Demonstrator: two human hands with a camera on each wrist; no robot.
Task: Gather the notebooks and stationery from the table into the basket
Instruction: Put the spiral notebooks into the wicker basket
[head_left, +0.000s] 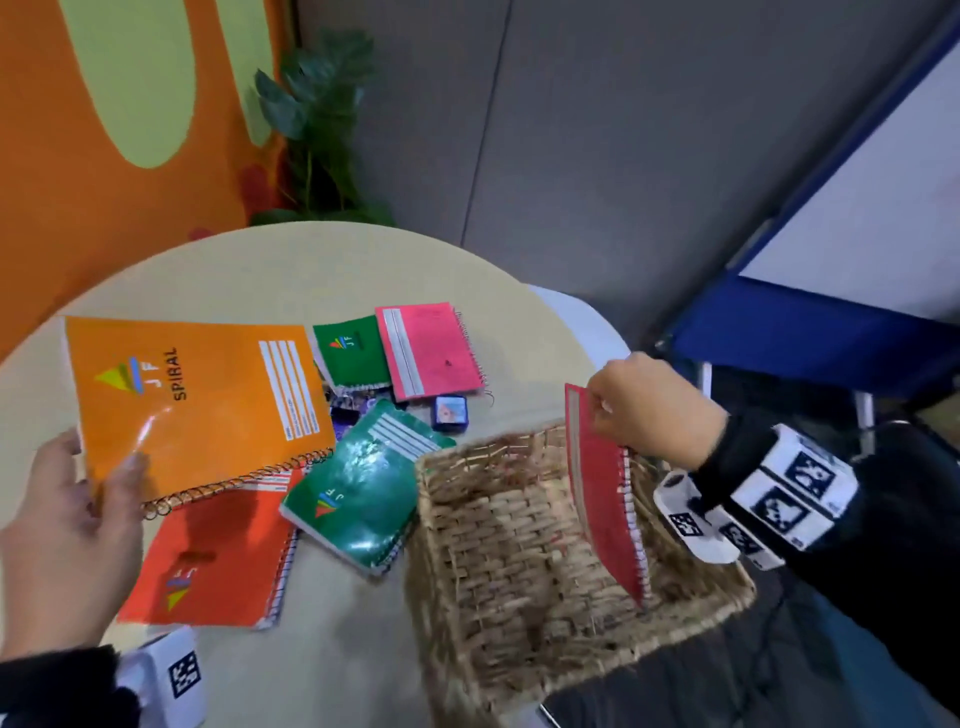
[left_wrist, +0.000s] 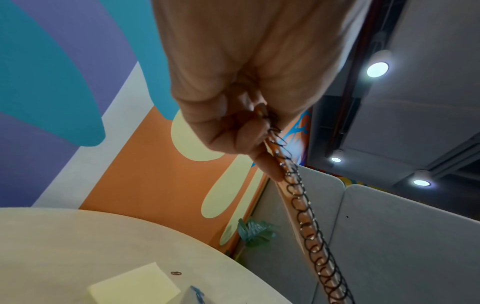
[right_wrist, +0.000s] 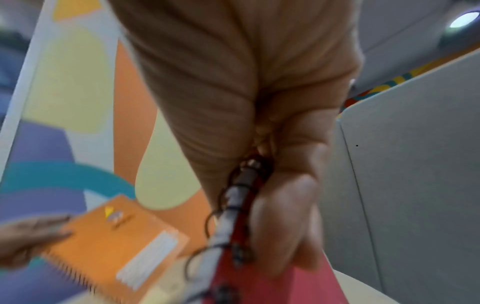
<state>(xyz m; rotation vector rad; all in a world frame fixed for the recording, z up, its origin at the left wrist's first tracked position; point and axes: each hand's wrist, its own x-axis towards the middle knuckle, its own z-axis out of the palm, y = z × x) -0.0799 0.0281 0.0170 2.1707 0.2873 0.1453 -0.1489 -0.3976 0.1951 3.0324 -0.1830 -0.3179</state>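
Note:
My left hand (head_left: 78, 499) grips a large orange spiral notebook (head_left: 197, 400) by its bound corner, lifted above the table; its wire spiral (left_wrist: 306, 222) runs down from my fingers. My right hand (head_left: 644, 410) pinches a red spiral notebook (head_left: 602, 488) on edge, its lower end down inside the wicker basket (head_left: 519, 540). The red notebook (right_wrist: 246, 277) fills the bottom of the right wrist view. On the table lie a red-orange notebook (head_left: 218, 561), a glossy green notebook (head_left: 363, 483), a small green notebook (head_left: 353, 353) and a pink notebook (head_left: 431, 348).
The round beige table (head_left: 260, 270) holds a small blue box (head_left: 450, 413) and purple items (head_left: 348, 408) between the notebooks. A yellow sticky pad (left_wrist: 135, 286) and a paper clip (left_wrist: 176, 273) lie on it. A plant (head_left: 322, 130) and grey partitions stand behind.

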